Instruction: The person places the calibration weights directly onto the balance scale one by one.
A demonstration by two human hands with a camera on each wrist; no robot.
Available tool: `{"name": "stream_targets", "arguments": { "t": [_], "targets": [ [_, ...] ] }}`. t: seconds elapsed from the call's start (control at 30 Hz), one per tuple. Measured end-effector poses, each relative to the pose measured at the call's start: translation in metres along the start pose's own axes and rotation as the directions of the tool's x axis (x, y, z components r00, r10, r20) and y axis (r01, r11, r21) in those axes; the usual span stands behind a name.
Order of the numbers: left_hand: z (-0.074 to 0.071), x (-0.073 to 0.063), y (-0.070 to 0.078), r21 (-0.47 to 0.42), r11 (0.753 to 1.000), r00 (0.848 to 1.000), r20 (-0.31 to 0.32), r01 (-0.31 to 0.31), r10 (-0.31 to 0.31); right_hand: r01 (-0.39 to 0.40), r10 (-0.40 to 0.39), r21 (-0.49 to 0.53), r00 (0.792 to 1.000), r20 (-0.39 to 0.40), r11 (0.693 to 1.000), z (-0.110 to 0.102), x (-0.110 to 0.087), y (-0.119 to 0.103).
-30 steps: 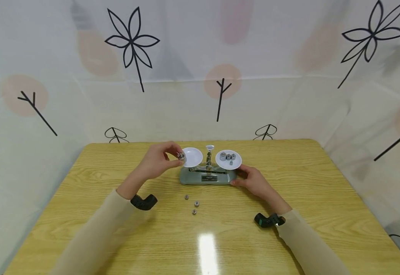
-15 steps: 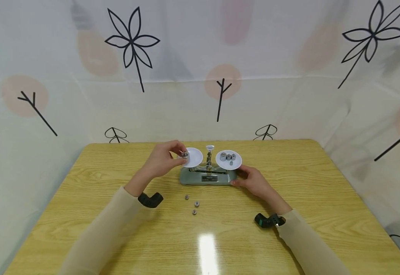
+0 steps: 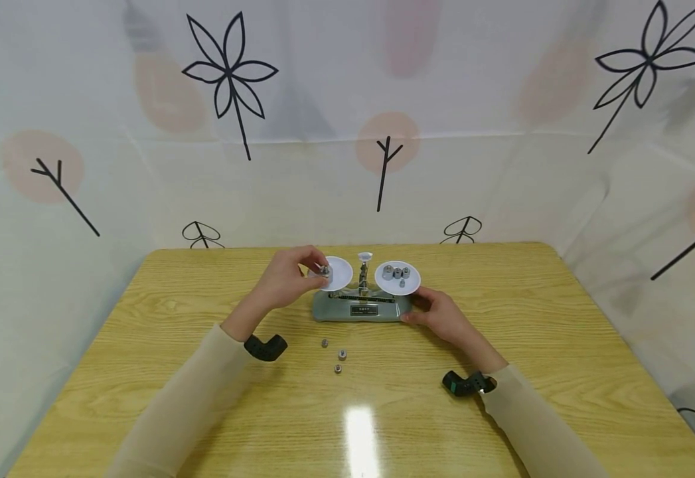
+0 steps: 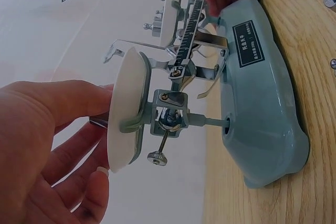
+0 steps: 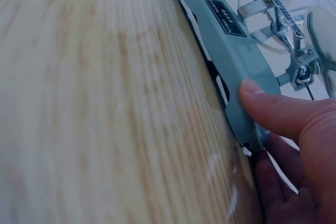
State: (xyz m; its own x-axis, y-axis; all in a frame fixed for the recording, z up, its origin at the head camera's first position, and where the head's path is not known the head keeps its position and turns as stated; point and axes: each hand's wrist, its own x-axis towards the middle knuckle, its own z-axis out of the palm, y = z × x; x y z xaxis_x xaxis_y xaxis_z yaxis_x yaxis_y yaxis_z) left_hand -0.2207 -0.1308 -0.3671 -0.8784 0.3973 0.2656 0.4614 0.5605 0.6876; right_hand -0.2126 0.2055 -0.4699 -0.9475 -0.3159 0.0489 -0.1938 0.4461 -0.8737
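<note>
A green balance scale [image 3: 360,311] with two white pans stands near the table's back edge. Over the left pan [image 3: 341,271], my left hand [image 3: 284,279] pinches a metal weight [image 3: 324,270] between thumb and fingers. In the left wrist view the pan's edge hides most of that weight; whether it touches the pan I cannot tell. My right hand [image 3: 443,317] grips the right end of the base, its thumb [image 5: 253,86] on the front face and the other fingers behind. Several metal weights [image 3: 397,273] stand on the right pan [image 3: 395,288].
Three small weights lie on the wooden table [image 3: 216,392] in front of the scale, the largest weight [image 3: 342,355] to the right of the others. A patterned cloth [image 3: 299,192] hangs behind the table and at its sides.
My left hand has moved right with the weight, from the left pan's outer edge to over the pan. My right hand has stayed on the base.
</note>
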Motion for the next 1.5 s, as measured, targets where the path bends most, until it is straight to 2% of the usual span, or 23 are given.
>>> {"name": "stream_targets", "arguments": {
  "t": [0.77,1.5],
  "targets": [
    [0.0012,-0.0003,-0.0004,-0.010,1.000,1.000,-0.022,-0.018,0.018,-0.001,0.001,-0.011,1.000,0.003,1.000,-0.0008,-0.0009,-0.0024],
    [0.0001,-0.0030,-0.0001,-0.021,1.000,1.000,-0.021,-0.003,0.002,0.017,-0.017,0.008,1.000,0.011,1.000,-0.0005,-0.0007,0.0001]
  ]
}}
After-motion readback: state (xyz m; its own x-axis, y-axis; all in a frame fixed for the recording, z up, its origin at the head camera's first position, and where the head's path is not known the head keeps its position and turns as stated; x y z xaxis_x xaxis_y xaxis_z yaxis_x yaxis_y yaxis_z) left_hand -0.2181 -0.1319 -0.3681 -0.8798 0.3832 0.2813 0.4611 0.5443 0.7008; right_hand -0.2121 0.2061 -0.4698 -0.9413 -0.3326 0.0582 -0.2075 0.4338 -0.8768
